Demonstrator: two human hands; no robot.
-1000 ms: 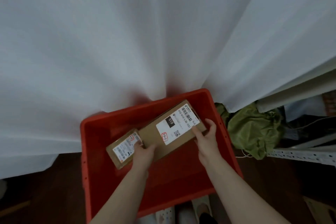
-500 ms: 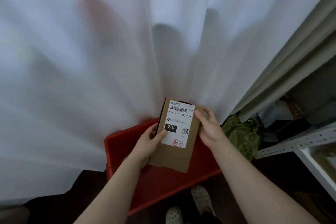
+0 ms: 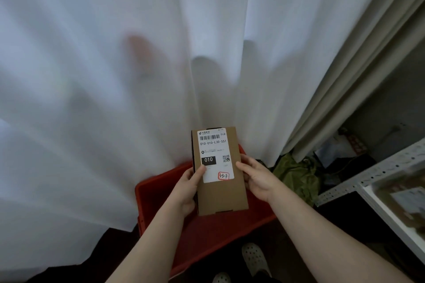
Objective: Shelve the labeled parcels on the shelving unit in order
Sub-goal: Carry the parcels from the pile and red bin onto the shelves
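- a brown cardboard parcel (image 3: 220, 199) is being held up in the air with both hands, just above the red crate (image 3: 156, 202) and in front of the white curtain (image 3: 115, 76).
- it's being kept roughly upright with the label (image 3: 215, 145) facing the camera. "010-010-l30-551" and a black "010" block are being shown on it, plus a handwritten number ringed in red at the bottom corner. it looks like "3-3-7", but that's a bit small to swear by.
- the left edge is being gripped by the left hand (image 3: 187, 188). the thumb is being pressed onto the front by the label's lower left, and the other fingers are being hidden behind the box.
- the right edge is being gripped by the right hand (image 3: 256, 179), with the thumb being laid on the front beside the label and the fingers being curled round the back.
- the crate is being left on the dark floor right below the hands. its inside is mostly being blocked by the parcel and arms, so can't tell what's in there.
- a crumpled green bag (image 3: 296, 177) is being left just right of the crate, at the foot of the beige curtain (image 3: 368, 76).
- the shelving unit (image 3: 379, 172) is being caught at the right edge, well apart from the parcel. something brown is being shown on it, too blurred to tell.
- pale clogs (image 3: 254, 257) are being worn, seen at the bottom by the crate.
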